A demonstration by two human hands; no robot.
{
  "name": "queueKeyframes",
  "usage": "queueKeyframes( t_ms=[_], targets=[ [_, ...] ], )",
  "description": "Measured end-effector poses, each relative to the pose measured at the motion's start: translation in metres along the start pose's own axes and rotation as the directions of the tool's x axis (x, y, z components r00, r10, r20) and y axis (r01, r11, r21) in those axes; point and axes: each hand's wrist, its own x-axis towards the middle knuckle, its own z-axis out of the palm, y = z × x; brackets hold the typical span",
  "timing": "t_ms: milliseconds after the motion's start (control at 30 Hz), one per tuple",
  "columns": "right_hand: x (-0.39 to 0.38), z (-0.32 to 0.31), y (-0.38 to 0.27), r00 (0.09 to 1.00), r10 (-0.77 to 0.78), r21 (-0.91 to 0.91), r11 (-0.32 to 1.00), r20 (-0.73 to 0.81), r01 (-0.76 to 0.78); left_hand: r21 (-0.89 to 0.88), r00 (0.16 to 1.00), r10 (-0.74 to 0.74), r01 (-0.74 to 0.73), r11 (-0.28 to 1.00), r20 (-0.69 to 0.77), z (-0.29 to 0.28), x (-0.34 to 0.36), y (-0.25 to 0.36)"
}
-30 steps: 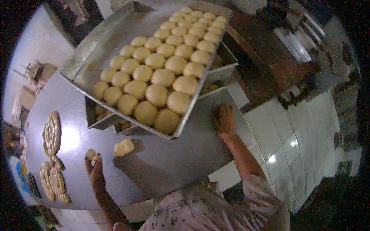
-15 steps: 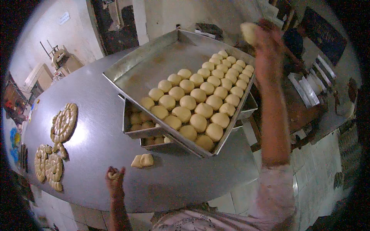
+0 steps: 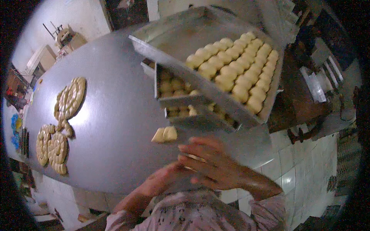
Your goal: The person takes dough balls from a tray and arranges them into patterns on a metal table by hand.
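Note:
My right hand (image 3: 208, 161) is spread over the fingers of my left hand (image 3: 162, 179) near the table's front edge. Something pale, perhaps dough, shows between the right fingers; what lies under them is hidden, as are most left fingertips. Just beyond sit two joined pale dough pieces (image 3: 164, 134). Rows of round dough balls (image 3: 239, 77) fill much of a metal tray (image 3: 165, 61), stacked askew on further trays (image 3: 179, 101) of dough balls. At the left lie flat coiled dough shapes (image 3: 69, 98) with segmented tops.
The grey metal table (image 3: 115, 107) has a curved edge. Beyond its right side are a dark brown surface (image 3: 285, 119) with metal pans (image 3: 314, 84) and a tiled floor (image 3: 296, 165). A wooden-and-metal item (image 3: 65, 38) stands by the back left wall.
My right hand has come down from high at the right, where it held a pale piece, to over my left hand, which has moved rightward. The view has shifted.

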Motion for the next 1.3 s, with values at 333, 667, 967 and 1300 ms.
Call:
queueKeyframes(
  t_ms=[333, 667, 967, 1300],
  targets=[
    [-0.165, 0.041, 0.141, 0.875, 0.325, -0.81, 0.358, -0.359, -0.465, 0.858, 0.804, 0.56, -0.135, 0.496, -0.198, -0.133, 0.057, -0.032],
    [-0.17, 0.023, 0.148, 0.735, 0.322, -0.591, 0.443, -0.597, -0.674, 0.942, 0.747, 0.644, -0.312, 0.124, 0.163, -0.066, 0.103, -0.053],
    [-0.172, 0.017, 0.136, 0.742, 0.525, -0.438, 0.599, -0.417, -0.67, 0.575, 0.95, 0.302, -0.208, 0.791, -0.073, -0.045, 0.087, -0.035],
    [-0.204, -0.073, 0.147, 0.691, 0.679, 0.017, 0.716, -0.249, -0.697, 0.217, 0.884, 0.289, -0.221, 0.951, -0.368, -0.036, 0.045, -0.032]
  ],
)
